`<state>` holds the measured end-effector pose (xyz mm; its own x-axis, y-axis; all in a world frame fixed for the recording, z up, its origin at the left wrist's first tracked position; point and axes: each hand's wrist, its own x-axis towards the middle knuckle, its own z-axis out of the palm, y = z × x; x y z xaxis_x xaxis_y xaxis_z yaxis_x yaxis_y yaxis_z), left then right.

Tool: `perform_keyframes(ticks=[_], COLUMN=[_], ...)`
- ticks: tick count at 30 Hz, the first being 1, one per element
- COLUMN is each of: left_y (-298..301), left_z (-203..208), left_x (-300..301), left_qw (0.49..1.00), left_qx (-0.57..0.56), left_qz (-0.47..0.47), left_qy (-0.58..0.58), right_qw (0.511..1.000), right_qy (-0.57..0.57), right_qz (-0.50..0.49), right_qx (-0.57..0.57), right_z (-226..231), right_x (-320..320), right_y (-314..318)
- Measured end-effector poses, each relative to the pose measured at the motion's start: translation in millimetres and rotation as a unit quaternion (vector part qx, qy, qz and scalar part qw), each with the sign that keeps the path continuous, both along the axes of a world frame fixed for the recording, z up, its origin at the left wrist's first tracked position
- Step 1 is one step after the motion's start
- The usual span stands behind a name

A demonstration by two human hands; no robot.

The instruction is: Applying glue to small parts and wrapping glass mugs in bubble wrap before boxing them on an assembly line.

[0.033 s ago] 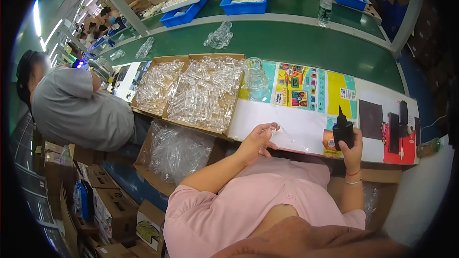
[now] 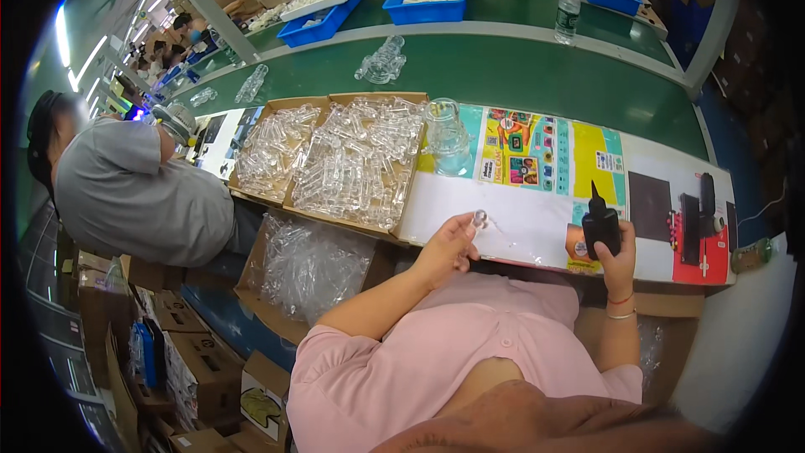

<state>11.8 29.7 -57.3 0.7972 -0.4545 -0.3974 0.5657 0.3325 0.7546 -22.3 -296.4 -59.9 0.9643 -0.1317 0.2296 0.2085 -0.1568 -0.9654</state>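
My left hand (image 2: 449,247) is closed around a small clear plastic piece (image 2: 480,218), pinched at the fingertips over the bench's front edge. Its round end shows; the rest lies partly behind the fingers. In my right hand (image 2: 619,260) a black squeeze bottle (image 2: 600,231) with a narrow pointed nozzle stands upright, nozzle up, apart from the clear piece. Left of my left hand, a cardboard tray (image 2: 419,174) holds many clear tubular pieces. Behind the hands rises a clear stacked plastic vessel (image 2: 449,138).
A clear water bottle (image 2: 567,13) stands on the green surface (image 2: 503,63), and clear parts (image 2: 382,60) lie there too. Blue bins (image 2: 428,10) hold white pieces. A person in grey (image 2: 151,184) sits to the left. Under the bench, a carton holds clear plastic (image 2: 314,273).
My left hand has shifted very slightly up, and the clear piece's round end now shows more plainly. My right hand with the squeeze bottle is nearly unchanged.
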Motion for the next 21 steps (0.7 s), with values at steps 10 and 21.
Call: perform_keyframes(ticks=[10,21], left_y=[0,-33], left_z=[37,70], left_x=[12,-13], left_qw=[0.965,0.936], left_qx=[0.051,0.005], left_qz=[0.029,0.067], left_qy=[-0.256,-0.347], right_qw=[0.991,0.828], right_qy=[-0.098,-0.146], right_qz=[-0.018,0.027], right_qx=[0.094,0.540], right_z=[60,94], right_x=[11,33], right_y=[13,60])
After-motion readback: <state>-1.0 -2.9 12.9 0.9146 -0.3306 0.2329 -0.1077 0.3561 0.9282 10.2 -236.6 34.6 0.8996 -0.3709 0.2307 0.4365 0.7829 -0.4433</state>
